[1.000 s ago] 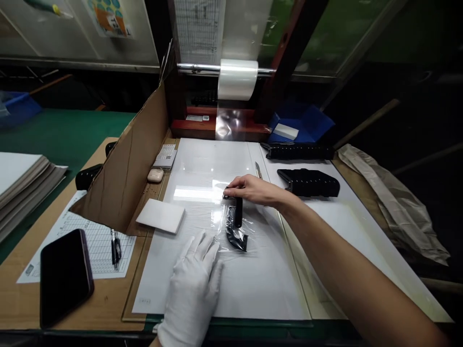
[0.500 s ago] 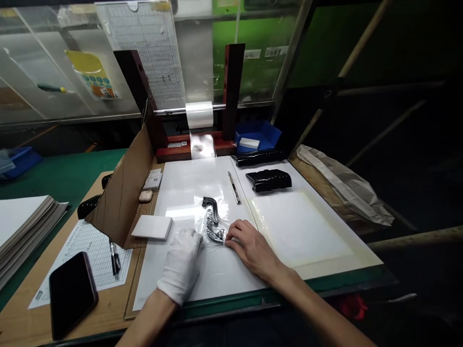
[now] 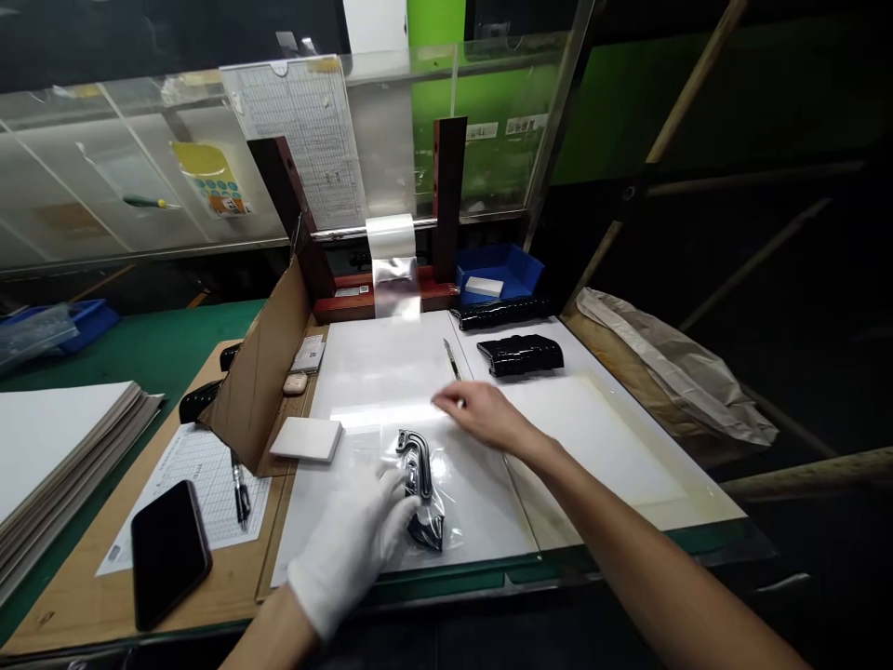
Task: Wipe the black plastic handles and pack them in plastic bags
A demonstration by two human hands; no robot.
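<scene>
A glossy black hook-shaped part (image 3: 417, 465) lies in a clear plastic bag (image 3: 436, 493) on the white work sheet (image 3: 380, 372). My left hand (image 3: 353, 549), in a white cloth glove, rests flat against the bag, its fingertips at the part's lower side. My right hand (image 3: 481, 417), bare, is apart from the bag and holds nothing, hovering just below a craft knife (image 3: 452, 360). Farther back lie two black ribbed parts (image 3: 520, 355).
A white pad (image 3: 305, 439) and a cardboard divider (image 3: 261, 368) stand left of the sheet, with a phone (image 3: 169, 554), pen and grid form beyond. A film roll (image 3: 391, 234) hangs behind. Back right are a blue tray (image 3: 499, 272) and a crumpled bag (image 3: 670, 368).
My right hand has left the bag's lower right side and moved up and to the right, toward the craft knife. My left hand stays at the bag. The view has shifted slightly.
</scene>
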